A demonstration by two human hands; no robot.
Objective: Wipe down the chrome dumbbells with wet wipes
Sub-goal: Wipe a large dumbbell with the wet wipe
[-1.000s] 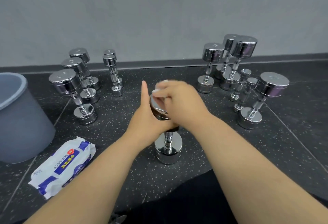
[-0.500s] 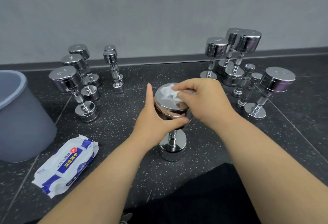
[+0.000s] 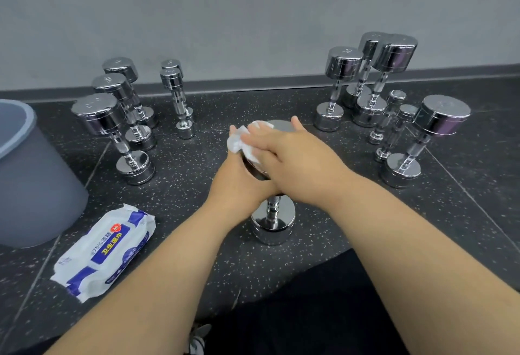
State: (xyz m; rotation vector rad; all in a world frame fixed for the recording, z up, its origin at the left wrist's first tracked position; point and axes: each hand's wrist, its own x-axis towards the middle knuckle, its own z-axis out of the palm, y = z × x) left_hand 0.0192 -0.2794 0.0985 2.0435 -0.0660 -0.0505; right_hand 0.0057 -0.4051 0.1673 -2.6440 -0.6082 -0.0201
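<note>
My right hand [image 3: 298, 166] lies with its fingers nearly straight, pressing a crumpled white wet wipe [image 3: 239, 143] onto the upper head of the centre dumbbell [image 3: 273, 228]. My left hand [image 3: 236, 185] curls around that same head from the left side. The dumbbell stands upright on the dark speckled floor [image 3: 197, 174] at centre frame. More chrome dumbbells stand at upper left [image 3: 98, 118] and upper right [image 3: 441, 115]. A wipes pack [image 3: 107, 250] lies at lower left, near a grey bin [image 3: 33, 180].

Soft even indoor light, faint shadows on the dark floor [image 3: 323, 245], bright glints on the chrome dumbbells [image 3: 97, 115], right hand [image 3: 289, 157] blurred, edges bowed
</note>
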